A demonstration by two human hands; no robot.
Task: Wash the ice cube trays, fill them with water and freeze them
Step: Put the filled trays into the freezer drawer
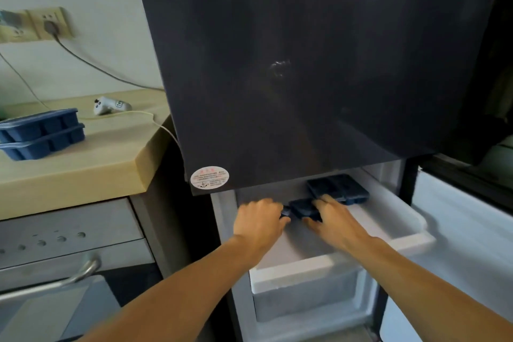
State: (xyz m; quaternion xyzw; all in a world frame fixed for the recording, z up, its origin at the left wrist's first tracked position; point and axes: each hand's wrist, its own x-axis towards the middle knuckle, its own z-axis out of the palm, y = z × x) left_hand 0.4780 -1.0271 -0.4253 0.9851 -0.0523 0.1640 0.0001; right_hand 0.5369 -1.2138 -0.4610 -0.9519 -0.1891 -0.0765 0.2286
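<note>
Both hands reach into the pulled-out white freezer drawer (410, 239) below the dark fridge door. My left hand (258, 223) and my right hand (331, 216) hold a dark blue ice cube tray (301, 207) by its two ends, over the drawer's back. Another blue ice cube tray (337, 187) lies in the drawer just behind and to the right of it. Two more blue trays (41, 133) sit stacked on the wooden counter at the left.
The dark upper fridge door (291, 64) hangs over the drawer. The open freezer door (458, 216) stands at the right. A lower freezer drawer (305, 300) sits beneath. A white handheld device (109, 105) and cables lie on the counter (97, 164). A metal cabinet with a handle (69, 277) stands below the counter.
</note>
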